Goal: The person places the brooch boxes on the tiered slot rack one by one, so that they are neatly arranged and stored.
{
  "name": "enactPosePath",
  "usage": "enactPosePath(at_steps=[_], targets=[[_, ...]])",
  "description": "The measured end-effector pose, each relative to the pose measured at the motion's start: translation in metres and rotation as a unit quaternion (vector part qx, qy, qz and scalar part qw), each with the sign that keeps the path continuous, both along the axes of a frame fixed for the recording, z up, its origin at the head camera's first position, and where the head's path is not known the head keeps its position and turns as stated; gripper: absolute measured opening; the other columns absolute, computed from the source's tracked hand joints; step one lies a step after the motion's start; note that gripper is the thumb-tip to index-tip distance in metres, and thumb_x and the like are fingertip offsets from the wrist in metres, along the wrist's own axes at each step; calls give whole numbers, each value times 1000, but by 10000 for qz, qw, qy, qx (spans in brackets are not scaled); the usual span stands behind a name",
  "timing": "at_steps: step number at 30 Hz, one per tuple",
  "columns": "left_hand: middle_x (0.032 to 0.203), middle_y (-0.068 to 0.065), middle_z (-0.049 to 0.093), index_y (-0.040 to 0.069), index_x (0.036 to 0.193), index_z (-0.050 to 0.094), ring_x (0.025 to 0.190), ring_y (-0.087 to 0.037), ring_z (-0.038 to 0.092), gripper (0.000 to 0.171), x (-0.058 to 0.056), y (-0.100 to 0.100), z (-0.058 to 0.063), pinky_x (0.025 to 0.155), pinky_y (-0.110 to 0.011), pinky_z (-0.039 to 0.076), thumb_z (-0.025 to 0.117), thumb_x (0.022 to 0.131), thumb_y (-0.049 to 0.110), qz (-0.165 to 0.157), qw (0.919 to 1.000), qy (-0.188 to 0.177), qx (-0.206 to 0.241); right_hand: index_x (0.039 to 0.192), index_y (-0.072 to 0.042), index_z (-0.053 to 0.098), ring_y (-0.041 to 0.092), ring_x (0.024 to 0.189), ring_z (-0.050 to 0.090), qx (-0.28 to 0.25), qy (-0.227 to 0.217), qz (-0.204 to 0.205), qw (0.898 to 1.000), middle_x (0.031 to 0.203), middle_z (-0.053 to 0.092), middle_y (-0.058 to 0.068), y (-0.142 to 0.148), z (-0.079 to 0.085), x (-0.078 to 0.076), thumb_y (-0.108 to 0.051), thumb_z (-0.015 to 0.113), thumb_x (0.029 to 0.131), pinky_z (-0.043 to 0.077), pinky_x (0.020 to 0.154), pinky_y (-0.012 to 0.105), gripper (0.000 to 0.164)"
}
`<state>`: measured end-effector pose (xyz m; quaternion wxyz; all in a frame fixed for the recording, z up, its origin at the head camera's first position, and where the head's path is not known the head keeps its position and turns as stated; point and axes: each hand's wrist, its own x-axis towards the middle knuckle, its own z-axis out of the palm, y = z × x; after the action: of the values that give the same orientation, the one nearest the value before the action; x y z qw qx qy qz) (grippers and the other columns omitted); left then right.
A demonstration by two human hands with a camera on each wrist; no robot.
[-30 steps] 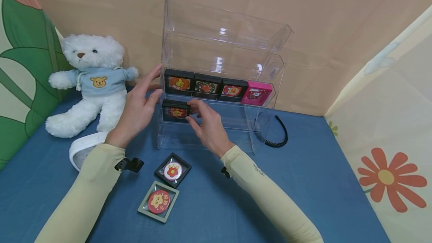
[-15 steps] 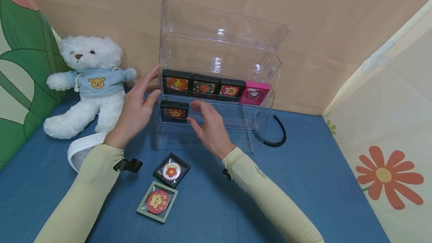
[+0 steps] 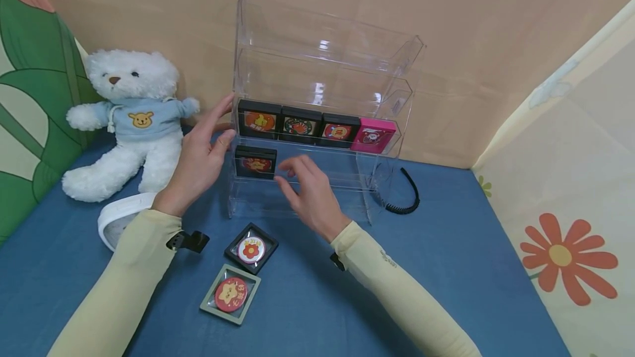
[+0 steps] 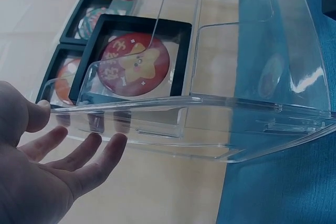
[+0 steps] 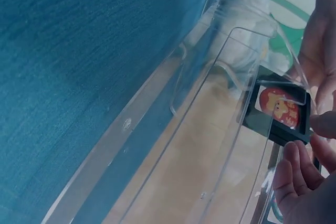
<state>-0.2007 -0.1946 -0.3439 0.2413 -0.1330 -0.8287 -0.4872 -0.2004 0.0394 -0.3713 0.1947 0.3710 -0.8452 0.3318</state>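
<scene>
A clear acrylic tiered rack (image 3: 322, 180) stands on the blue cloth. On its second tier from the bottom, at the left end, sits a black square frame (image 3: 255, 162) with a red star badge, also seen in the left wrist view (image 4: 134, 64). My right hand (image 3: 312, 194) hovers just right of this frame, fingers loosely bent and holding nothing. With fingertips and thumb, my left hand (image 3: 195, 164) touches the rack's left side. One tier up stand black badge frames (image 3: 299, 124) in a row, ending with a pink one (image 3: 374, 135).
A black frame with a flower badge (image 3: 251, 249) and a green-grey frame with a red badge (image 3: 230, 294) lie in front. A white teddy bear (image 3: 136, 103) sits left, near a white rounded object (image 3: 119, 219). A black coiled cord (image 3: 409, 197) lies at right.
My right hand has let go of the black frame with the red star badge and drawn slightly right. The frame stays on its tier. My left hand keeps its place at the rack's side.
</scene>
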Motion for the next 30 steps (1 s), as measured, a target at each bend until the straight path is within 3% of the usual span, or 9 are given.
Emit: enactPosePath(at_steps=[6, 11, 19, 30], targets=[[157, -6, 41, 36, 160, 30, 126, -40, 55, 65, 0, 0, 0, 94, -62, 49, 51, 106, 7, -17, 10000, -2, 33, 103, -10, 66, 13, 89, 58, 68, -28, 229, 9997, 105, 62, 1, 2, 3, 6, -12, 69, 98, 50, 72, 21, 6], [157, -5, 40, 36, 160, 30, 127, -40, 55, 64, -1, -1, 0, 94, -62, 49, 51, 106, 7, -13, 10000, -26, 28, 102, -11, 66, 7, 84, 54, 199, -108, 345, 9991, 98, 62, -2, 5, 4, 14, -12, 68, 98, 48, 66, 19, 5], [157, -5, 41, 36, 160, 30, 127, -39, 55, 65, -1, -1, 0, 94, -61, 50, 51, 106, 7, -15, 10000, -37, 21, 102, -11, 65, 9, 75, 54, 416, -282, 529, 9973, 92, 62, -3, 8, 4, 23, -12, 67, 98, 46, 61, 20, 4], [157, -5, 41, 32, 160, 31, 127, -39, 55, 64, 0, 0, 0, 93, -61, 50, 51, 106, 7, -27, 10000, 8, -8, 102, -12, 66, 6, 76, 53, 948, -1099, 1120, 9831, 91, 61, -7, 22, -3, 26, -11, 66, 99, 48, 63, 21, 3]])
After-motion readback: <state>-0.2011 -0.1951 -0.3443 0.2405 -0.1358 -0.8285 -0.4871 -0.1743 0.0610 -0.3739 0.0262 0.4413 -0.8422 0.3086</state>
